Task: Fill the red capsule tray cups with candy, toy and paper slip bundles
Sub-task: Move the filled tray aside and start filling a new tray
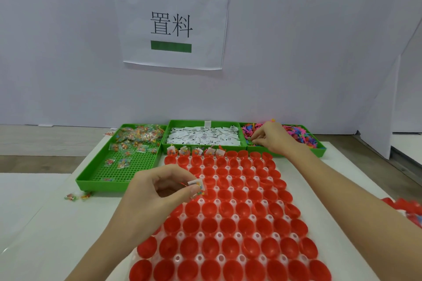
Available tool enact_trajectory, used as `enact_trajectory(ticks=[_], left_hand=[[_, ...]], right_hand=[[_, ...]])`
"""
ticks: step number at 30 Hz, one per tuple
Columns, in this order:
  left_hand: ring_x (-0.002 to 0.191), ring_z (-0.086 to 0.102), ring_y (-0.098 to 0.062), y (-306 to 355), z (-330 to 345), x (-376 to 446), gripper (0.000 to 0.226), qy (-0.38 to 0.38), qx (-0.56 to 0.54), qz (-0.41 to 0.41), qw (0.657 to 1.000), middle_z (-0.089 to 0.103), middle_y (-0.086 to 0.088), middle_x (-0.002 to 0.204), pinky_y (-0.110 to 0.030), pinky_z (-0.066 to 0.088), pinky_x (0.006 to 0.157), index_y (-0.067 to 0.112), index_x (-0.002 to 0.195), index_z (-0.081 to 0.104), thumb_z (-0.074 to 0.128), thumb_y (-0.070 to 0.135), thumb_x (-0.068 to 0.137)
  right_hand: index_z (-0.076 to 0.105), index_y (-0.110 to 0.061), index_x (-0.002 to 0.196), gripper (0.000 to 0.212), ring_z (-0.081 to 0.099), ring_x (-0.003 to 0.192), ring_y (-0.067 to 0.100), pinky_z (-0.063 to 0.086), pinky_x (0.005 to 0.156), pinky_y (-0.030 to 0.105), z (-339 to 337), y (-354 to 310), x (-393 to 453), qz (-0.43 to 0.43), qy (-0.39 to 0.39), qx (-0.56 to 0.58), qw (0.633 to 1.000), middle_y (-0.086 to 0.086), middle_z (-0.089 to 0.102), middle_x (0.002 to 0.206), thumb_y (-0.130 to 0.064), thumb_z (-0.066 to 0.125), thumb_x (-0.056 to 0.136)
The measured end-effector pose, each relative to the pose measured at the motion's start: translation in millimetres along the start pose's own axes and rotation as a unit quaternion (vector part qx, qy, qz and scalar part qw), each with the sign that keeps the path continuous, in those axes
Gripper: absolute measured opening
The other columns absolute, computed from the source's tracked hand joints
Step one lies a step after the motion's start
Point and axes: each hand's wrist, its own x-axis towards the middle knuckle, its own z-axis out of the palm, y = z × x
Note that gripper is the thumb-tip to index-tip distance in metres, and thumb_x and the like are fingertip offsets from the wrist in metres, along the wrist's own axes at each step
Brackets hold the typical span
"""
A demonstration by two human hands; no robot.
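A white tray of red capsule cups (230, 214) fills the table in front of me. Several cups in its far row at the left hold bundles (196, 151). My left hand (159, 189) hovers over the tray's left side, pinching a paper slip with a candy packet (196, 186) between thumb and fingers. My right hand (271, 136) reaches into the green bin of colourful small toys (299, 136) at the far right, fingertips closed down among the toys at the bin's left end. Whether it grips a toy I cannot tell.
Beyond the tray stand a green bin of candy packets (134, 141) at the left and a green bin of white paper slips (203, 136) in the middle. Loose candy packets (77, 196) lie on the table at the left. Spare red capsule halves (408, 207) sit at the right edge.
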Motion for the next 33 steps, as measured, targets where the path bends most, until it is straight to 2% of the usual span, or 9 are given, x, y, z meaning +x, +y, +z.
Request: enact_trajectory(ticks=[4, 10, 13, 17, 19, 23, 26, 29, 33], left_hand=[[0.077, 0.075, -0.019, -0.3, -2.8, 0.0, 0.01, -0.005, 0.006, 0.001, 1.0, 0.078, -0.004, 0.082, -0.026, 0.061, 0.074, 0.025, 0.087, 0.081, 0.085, 0.028, 0.078], [0.076, 0.075, -0.019, -1.5, -2.4, 0.4, 0.011, -0.007, 0.008, 0.002, 1.0, 0.078, -0.004, 0.082, -0.031, 0.062, 0.075, 0.025, 0.087, 0.081, 0.085, 0.029, 0.077], [0.075, 0.075, -0.017, -1.3, -1.6, 0.1, 0.01, 0.004, 0.016, 0.006, 1.0, 0.078, -0.002, 0.082, -0.032, 0.061, 0.074, 0.025, 0.086, 0.081, 0.086, 0.027, 0.077], [0.075, 0.075, -0.018, -0.6, 0.3, 0.6, 0.009, 0.001, 0.013, 0.003, 1.0, 0.078, -0.003, 0.081, -0.037, 0.061, 0.074, 0.026, 0.084, 0.081, 0.086, 0.028, 0.076], [0.075, 0.075, -0.017, -0.9, 1.9, 0.6, 0.01, -0.006, 0.016, 0.005, 1.0, 0.078, -0.003, 0.08, -0.038, 0.061, 0.074, 0.027, 0.085, 0.081, 0.085, 0.03, 0.076], [0.075, 0.075, -0.015, -3.2, 5.2, 2.0, 0.01, 0.002, 0.031, 0.018, 0.999, 0.078, 0.0, 0.082, -0.03, 0.06, 0.072, 0.026, 0.084, 0.081, 0.086, 0.027, 0.077], [0.076, 0.075, -0.015, -1.7, 8.6, 8.0, 0.007, 0.011, 0.044, 0.03, 0.998, 0.078, 0.002, 0.083, -0.027, 0.06, 0.072, 0.025, 0.084, 0.081, 0.086, 0.025, 0.078], [0.077, 0.076, -0.012, 3.2, 14.6, 22.3, 0.007, 0.012, 0.046, 0.038, 0.998, 0.079, 0.005, 0.081, -0.028, 0.061, 0.075, 0.027, 0.082, 0.082, 0.087, 0.027, 0.077], [0.079, 0.077, -0.009, 9.3, 24.0, 48.1, 0.011, 0.019, 0.035, 0.047, 0.998, 0.079, 0.008, 0.08, -0.023, 0.061, 0.077, 0.026, 0.083, 0.083, 0.089, 0.029, 0.075]], right_hand=[[0.079, -0.012, 0.108, 0.022, 0.071, 0.099, 0.02, 0.053, 0.093, 0.032, 6.8, -2.9, 11.0, -0.018, -0.009, -0.066, 0.998, 0.008, 0.077, 0.109, -0.013, 0.08, 0.086], [0.078, -0.011, 0.101, 0.013, 0.07, 0.097, 0.023, 0.051, 0.085, 0.031, 6.8, 0.3, 12.8, -0.019, -0.002, -0.097, 0.995, 0.01, 0.075, 0.108, -0.013, 0.078, 0.088], [0.079, -0.01, 0.095, 0.007, 0.068, 0.089, 0.019, 0.052, 0.082, 0.03, 5.4, 2.8, 8.7, -0.012, 0.021, -0.073, 0.997, 0.009, 0.075, 0.105, -0.011, 0.076, 0.089], [0.079, -0.007, 0.092, 0.007, 0.056, 0.067, 0.004, 0.049, 0.071, 0.025, 5.0, 8.2, 2.4, 0.027, 0.065, -0.027, 0.997, 0.009, 0.076, 0.095, -0.006, 0.075, 0.087], [0.08, -0.005, 0.091, 0.006, 0.057, 0.067, 0.005, 0.052, 0.075, 0.027, 5.9, 9.5, -1.0, 0.047, 0.093, 0.001, 0.995, 0.01, 0.077, 0.092, -0.007, 0.074, 0.089], [0.08, -0.006, 0.092, 0.009, 0.066, 0.079, 0.014, 0.053, 0.08, 0.03, 6.7, 9.4, -8.9, 0.098, 0.157, 0.132, 0.974, 0.006, 0.075, 0.087, -0.015, 0.078, 0.089], [0.08, -0.007, 0.098, 0.014, 0.069, 0.085, 0.014, 0.053, 0.074, 0.027, 3.1, 1.6, -19.8, 0.133, 0.176, 0.338, 0.915, 0.006, 0.077, 0.092, -0.016, 0.079, 0.087], [0.078, -0.004, 0.102, 0.015, 0.069, 0.082, 0.013, 0.053, 0.068, 0.02, -3.3, -16.9, -37.5, 0.118, 0.098, 0.508, 0.848, 0.01, 0.077, 0.093, -0.01, 0.076, 0.089], [0.081, -0.01, 0.096, 0.01, 0.073, 0.089, 0.014, 0.059, 0.078, 0.022, -8.2, -42.4, -62.9, 0.055, -0.012, 0.569, 0.82, 0.01, 0.078, 0.097, -0.014, 0.077, 0.087]])
